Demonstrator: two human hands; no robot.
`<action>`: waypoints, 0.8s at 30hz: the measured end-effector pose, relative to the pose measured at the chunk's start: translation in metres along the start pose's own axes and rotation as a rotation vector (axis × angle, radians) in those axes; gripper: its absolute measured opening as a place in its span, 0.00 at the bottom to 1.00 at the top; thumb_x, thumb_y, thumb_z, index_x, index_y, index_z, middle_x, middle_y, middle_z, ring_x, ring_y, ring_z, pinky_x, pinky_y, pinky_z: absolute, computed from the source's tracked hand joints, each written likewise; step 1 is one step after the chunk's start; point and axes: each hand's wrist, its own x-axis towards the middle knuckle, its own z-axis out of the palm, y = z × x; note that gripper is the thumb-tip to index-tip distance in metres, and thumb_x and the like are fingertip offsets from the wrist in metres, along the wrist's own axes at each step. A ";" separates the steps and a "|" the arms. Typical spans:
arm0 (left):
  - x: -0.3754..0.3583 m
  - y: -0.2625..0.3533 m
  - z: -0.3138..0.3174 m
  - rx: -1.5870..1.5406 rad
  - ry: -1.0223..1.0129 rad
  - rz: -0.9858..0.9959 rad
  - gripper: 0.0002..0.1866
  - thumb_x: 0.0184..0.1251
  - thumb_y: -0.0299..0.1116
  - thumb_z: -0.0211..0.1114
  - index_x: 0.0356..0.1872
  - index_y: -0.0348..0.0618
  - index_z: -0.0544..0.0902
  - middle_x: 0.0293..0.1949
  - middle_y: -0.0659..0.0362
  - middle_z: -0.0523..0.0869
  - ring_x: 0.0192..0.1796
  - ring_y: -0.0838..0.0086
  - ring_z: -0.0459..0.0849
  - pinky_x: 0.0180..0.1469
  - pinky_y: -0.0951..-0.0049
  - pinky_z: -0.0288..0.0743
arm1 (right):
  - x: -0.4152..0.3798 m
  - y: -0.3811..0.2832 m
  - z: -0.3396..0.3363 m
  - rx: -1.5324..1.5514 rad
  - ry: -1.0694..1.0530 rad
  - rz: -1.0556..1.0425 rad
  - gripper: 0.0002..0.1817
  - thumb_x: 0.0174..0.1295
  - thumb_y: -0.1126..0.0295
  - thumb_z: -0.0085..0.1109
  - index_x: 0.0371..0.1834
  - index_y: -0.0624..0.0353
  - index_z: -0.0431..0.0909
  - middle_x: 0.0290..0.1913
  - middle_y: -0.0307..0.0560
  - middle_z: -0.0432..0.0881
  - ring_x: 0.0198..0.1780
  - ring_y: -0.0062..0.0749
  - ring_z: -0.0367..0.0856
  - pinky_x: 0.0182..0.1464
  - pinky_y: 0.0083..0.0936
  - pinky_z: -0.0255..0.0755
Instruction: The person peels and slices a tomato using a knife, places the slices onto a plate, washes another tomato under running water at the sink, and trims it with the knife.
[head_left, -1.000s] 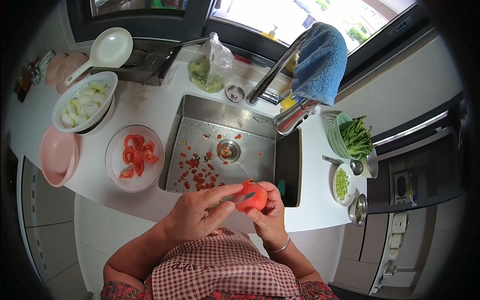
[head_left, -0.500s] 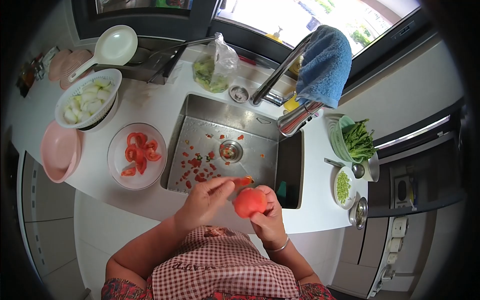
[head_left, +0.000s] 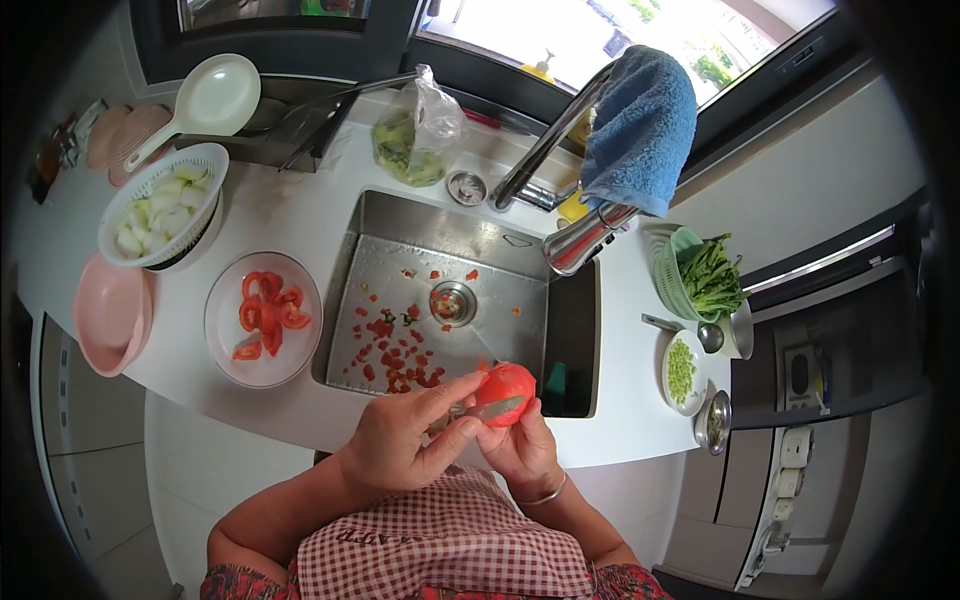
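A red tomato (head_left: 515,383) is held over the sink's front edge by my right hand (head_left: 522,447), whose fingers wrap its lower side. My left hand (head_left: 412,430) pinches a small knife, its blade (head_left: 497,408) lying against the tomato; the handle is mostly hidden by the fingers. Beneath and beyond them, the steel sink (head_left: 400,215) holds scattered red peel scraps (head_left: 405,365) around the drain. Tomato wedges (head_left: 264,312) lie in a round bowl (head_left: 225,345) on the counter left of the sink.
A faucet (head_left: 575,245) with a blue towel (head_left: 640,130) rises behind the sink. At left are a pink basin (head_left: 108,320), a white colander (head_left: 212,165) and a pale pan (head_left: 218,95). Greens (head_left: 712,275) and a bowl of chopped green pieces (head_left: 681,375) stand at right.
My left hand has moved down and right, bringing the blade against the tomato. The tomato is slightly higher. More red scraps show in the sink, and the whole view has shifted slightly.
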 end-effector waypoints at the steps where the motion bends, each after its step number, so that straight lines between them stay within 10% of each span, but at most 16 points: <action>1: 0.000 0.001 -0.001 0.001 0.000 0.000 0.23 0.71 0.28 0.62 0.64 0.32 0.73 0.45 0.47 0.88 0.38 0.71 0.88 0.43 0.75 0.80 | 0.001 0.000 0.001 -0.047 -0.006 -0.013 0.35 0.71 0.56 0.58 0.74 0.58 0.56 0.68 0.53 0.69 0.68 0.45 0.72 0.66 0.37 0.76; 24: -0.001 0.001 0.001 0.197 0.078 0.037 0.22 0.64 0.28 0.67 0.59 0.36 0.78 0.41 0.45 0.88 0.34 0.59 0.89 0.36 0.68 0.82 | -0.001 0.008 0.021 -0.237 0.047 -0.082 0.31 0.73 0.58 0.55 0.73 0.58 0.57 0.68 0.49 0.69 0.67 0.38 0.73 0.67 0.38 0.74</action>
